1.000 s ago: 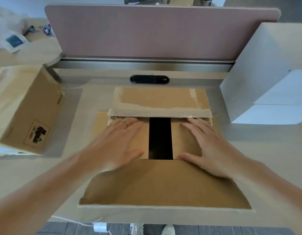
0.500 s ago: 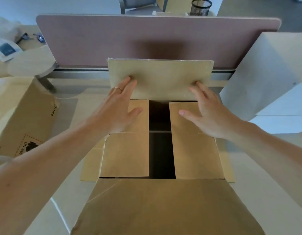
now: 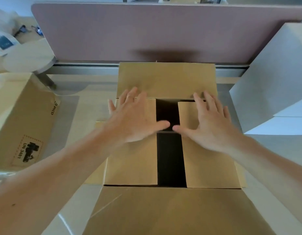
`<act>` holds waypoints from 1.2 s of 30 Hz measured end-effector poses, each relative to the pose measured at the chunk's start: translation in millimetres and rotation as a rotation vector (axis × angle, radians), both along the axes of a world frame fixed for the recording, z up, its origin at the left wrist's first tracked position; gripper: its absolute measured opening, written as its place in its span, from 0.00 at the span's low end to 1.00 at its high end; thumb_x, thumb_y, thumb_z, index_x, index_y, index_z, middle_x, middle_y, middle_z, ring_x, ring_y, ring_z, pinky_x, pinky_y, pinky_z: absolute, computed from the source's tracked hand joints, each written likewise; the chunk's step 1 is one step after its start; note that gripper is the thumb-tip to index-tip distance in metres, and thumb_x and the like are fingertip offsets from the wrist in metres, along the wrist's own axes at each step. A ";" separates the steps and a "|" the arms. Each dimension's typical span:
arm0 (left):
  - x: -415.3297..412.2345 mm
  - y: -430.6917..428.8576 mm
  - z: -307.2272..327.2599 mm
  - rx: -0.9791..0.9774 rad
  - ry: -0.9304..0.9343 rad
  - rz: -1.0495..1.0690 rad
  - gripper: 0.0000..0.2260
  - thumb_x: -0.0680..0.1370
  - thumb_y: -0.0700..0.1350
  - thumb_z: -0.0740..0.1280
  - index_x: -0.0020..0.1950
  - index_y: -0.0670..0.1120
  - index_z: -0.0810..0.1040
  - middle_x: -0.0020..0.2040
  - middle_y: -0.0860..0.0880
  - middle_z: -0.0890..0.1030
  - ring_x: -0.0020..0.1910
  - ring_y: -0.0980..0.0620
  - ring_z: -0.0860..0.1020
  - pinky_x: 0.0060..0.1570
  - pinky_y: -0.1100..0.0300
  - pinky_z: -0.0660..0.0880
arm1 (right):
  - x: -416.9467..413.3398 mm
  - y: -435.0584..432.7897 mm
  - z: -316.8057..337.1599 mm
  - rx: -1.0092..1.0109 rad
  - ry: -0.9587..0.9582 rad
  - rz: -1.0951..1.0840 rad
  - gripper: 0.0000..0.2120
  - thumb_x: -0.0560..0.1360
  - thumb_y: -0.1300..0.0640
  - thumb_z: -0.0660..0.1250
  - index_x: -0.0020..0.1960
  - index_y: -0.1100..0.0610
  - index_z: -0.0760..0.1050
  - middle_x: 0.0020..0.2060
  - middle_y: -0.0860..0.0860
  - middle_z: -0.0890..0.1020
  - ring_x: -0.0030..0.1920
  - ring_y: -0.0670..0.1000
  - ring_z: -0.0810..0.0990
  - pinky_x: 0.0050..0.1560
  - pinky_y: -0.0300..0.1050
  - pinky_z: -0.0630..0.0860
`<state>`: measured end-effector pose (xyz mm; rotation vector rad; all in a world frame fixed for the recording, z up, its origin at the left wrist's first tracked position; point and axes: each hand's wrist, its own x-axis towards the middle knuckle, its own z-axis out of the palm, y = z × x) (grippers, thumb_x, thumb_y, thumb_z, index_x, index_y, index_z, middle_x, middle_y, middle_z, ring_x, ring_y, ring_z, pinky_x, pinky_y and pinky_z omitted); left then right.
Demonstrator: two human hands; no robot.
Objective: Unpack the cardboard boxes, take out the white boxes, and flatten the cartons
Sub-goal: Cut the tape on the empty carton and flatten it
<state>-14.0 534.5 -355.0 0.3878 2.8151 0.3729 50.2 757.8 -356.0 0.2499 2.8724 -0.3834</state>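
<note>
well to the left of the left hand [image 3: 135, 119] a second cardboard box [image 3: 26, 119] lies on the surface [image 3: 89, 112]. the left hand is flat with fingers spread, holding nothing, over the left inner flap [image 3: 131, 163] of the open carton [image 3: 172, 211]. between both hands is the dark gap [image 3: 170, 158]. the right hand [image 3: 209, 126] is also flat and spread, holding nothing, over the right inner flap [image 3: 211, 168]. to its right stand the white boxes [image 3: 275, 78]

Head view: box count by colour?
Brown cardboard cartons: 2 (open centre carton, PICO carton at left)
White boxes: 2 that can be told apart (tall white box, lower white box), both cropped at the right edge
Total: 4
</note>
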 end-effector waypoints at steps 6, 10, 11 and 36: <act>29.8 11.8 7.2 -0.113 -0.153 0.047 0.55 0.69 0.67 0.75 0.82 0.54 0.41 0.84 0.51 0.38 0.83 0.42 0.39 0.74 0.24 0.49 | 19.2 -19.7 1.6 0.053 -0.097 -0.022 0.60 0.69 0.29 0.72 0.82 0.48 0.36 0.83 0.53 0.39 0.83 0.61 0.39 0.79 0.72 0.50; 33.5 -3.4 40.0 0.128 -0.188 0.080 0.37 0.69 0.58 0.74 0.72 0.50 0.61 0.76 0.47 0.63 0.74 0.40 0.65 0.65 0.43 0.72 | 18.9 -2.8 21.3 -0.112 -0.126 -0.076 0.51 0.70 0.31 0.69 0.81 0.43 0.42 0.82 0.48 0.52 0.80 0.59 0.57 0.73 0.65 0.67; 34.2 -12.8 50.9 0.192 -0.201 0.107 0.33 0.69 0.57 0.71 0.71 0.49 0.64 0.72 0.46 0.67 0.68 0.43 0.69 0.58 0.49 0.74 | 21.6 5.0 30.1 -0.173 -0.136 -0.077 0.47 0.69 0.31 0.66 0.80 0.42 0.47 0.78 0.48 0.60 0.75 0.56 0.67 0.68 0.61 0.73; 63.3 -118.5 242.4 0.304 0.156 0.161 0.03 0.83 0.50 0.66 0.52 0.54 0.78 0.40 0.51 0.83 0.38 0.51 0.82 0.35 0.57 0.75 | 64.7 50.5 182.4 -1.118 0.112 -0.545 0.12 0.85 0.57 0.63 0.67 0.47 0.72 0.57 0.47 0.83 0.53 0.53 0.84 0.39 0.49 0.83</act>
